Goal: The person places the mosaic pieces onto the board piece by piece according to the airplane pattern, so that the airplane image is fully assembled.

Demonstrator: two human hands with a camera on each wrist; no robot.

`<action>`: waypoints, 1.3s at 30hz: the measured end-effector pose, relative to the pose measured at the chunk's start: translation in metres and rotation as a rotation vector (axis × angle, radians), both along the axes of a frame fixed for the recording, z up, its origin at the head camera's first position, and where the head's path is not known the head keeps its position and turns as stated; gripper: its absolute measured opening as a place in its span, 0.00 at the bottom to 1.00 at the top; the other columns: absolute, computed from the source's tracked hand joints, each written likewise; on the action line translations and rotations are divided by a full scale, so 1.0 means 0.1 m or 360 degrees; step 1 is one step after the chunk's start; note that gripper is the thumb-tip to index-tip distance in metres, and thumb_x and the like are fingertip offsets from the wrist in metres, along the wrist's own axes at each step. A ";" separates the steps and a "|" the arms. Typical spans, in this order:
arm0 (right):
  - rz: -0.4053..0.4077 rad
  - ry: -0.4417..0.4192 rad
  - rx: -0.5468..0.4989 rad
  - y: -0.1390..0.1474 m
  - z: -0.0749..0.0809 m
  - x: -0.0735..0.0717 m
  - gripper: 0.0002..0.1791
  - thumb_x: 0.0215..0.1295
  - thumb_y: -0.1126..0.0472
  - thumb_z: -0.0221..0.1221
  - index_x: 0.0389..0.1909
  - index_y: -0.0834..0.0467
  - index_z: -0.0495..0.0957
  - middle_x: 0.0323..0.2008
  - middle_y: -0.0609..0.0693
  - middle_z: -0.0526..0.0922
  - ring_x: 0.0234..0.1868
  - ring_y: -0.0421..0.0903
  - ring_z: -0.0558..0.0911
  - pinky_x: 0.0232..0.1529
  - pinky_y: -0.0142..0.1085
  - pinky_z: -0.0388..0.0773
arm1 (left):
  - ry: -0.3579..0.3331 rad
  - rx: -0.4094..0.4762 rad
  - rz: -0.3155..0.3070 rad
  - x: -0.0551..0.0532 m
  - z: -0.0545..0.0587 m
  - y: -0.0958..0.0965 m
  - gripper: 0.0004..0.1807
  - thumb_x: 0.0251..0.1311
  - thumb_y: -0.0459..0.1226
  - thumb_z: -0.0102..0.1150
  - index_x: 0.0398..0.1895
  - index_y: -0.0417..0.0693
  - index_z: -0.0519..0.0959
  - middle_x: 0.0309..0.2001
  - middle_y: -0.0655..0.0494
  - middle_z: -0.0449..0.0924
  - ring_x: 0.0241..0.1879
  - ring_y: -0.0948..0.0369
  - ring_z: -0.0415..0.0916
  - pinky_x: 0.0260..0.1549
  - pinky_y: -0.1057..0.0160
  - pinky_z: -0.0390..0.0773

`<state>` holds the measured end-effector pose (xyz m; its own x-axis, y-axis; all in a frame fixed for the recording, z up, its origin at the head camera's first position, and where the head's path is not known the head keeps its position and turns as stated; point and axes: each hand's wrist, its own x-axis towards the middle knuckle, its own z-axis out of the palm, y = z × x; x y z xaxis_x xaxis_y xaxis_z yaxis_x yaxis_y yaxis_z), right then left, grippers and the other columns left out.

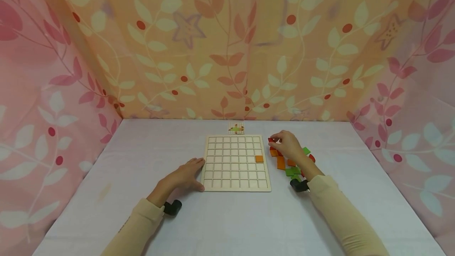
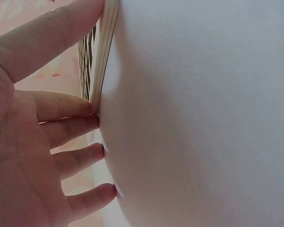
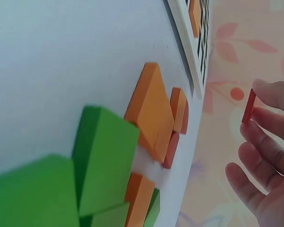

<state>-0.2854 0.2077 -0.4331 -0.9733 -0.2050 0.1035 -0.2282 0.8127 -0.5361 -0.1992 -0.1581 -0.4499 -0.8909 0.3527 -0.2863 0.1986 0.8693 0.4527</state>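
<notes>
A pale wooden grid board point(image 1: 234, 177) lies in the middle of the table in the head view, with one orange square tile point(image 1: 259, 159) in a cell near its right edge. My left hand point(image 1: 185, 175) rests at the board's left edge; in the left wrist view its thumb and fingertips touch the board's side, fingers fairly straight. My right hand point(image 1: 289, 145) is raised over the loose pieces right of the board. It pinches a small red tile point(image 3: 249, 106) between thumb and fingers, seen edge-on in the right wrist view.
Orange blocks point(image 3: 151, 111), green blocks point(image 3: 106, 161) and several red ones lie in a loose pile right of the board. A small pattern card point(image 1: 236, 128) stands just behind the board. Flowered cloth point(image 1: 227, 50) walls off the table's back and sides.
</notes>
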 end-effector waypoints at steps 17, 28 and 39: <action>0.0057 0.0054 0.0013 -0.14 -0.04 -0.03 0.18 0.60 0.56 0.66 0.47 0.63 0.84 0.38 0.56 0.83 0.38 0.51 0.74 0.40 0.40 0.74 | 0.0002 -0.0027 0.0019 -0.01 -0.01 0.01 0.54 0.45 0.44 0.76 0.74 0.37 0.58 0.76 0.43 0.55 0.76 0.43 0.47 0.71 0.37 0.53; 0.0075 -0.0026 0.0008 -0.24 -0.07 -0.04 0.17 0.60 0.56 0.66 0.47 0.62 0.84 0.39 0.55 0.83 0.38 0.50 0.74 0.40 0.39 0.73 | 0.0006 -0.0003 0.0016 -0.01 -0.03 0.01 0.53 0.45 0.43 0.76 0.73 0.37 0.58 0.75 0.42 0.55 0.76 0.43 0.47 0.70 0.36 0.53; 0.0140 -0.0017 0.0093 -0.33 -0.07 0.02 0.15 0.60 0.57 0.66 0.43 0.62 0.85 0.36 0.55 0.83 0.37 0.50 0.77 0.40 0.42 0.75 | 0.0019 0.0016 -0.0013 0.02 0.01 0.01 0.52 0.46 0.41 0.76 0.73 0.35 0.58 0.75 0.40 0.55 0.76 0.42 0.47 0.71 0.38 0.52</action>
<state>-0.2833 0.1742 -0.4398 -0.9523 -0.2950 0.0789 -0.2946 0.8197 -0.4913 -0.1975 -0.1573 -0.4488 -0.8913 0.3630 -0.2718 0.2115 0.8629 0.4590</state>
